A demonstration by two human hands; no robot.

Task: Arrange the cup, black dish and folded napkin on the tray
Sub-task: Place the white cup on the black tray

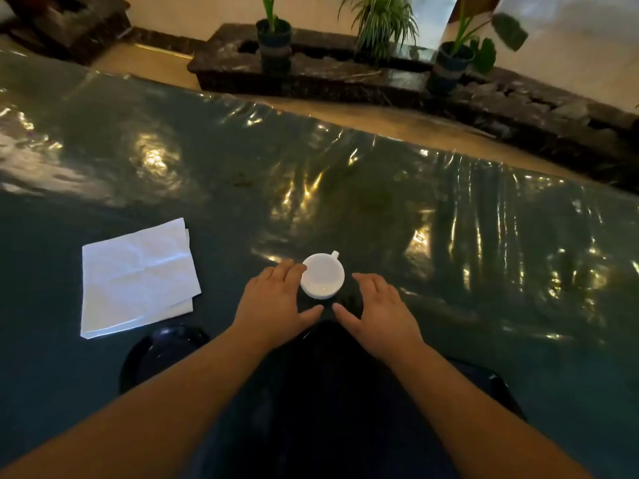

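Observation:
A white cup [322, 276] with a small handle at its far side stands upright in the middle of the dark table. It sits on a dark round shape that looks like the black dish [348, 299], whose outline is hard to make out. My left hand [276, 302] lies palm down at the cup's left, fingertips touching its rim. My right hand [377, 312] lies palm down at its right, fingers apart. A folded white napkin [138, 276] lies flat on the table to the left. The black tray [162, 350] sits close to me, mostly under my forearms.
Shiny wrinkled plastic film [449, 219] covers the table. Beyond the far edge, potted plants [275, 43] stand on a dark stone ledge [328, 77] on the floor.

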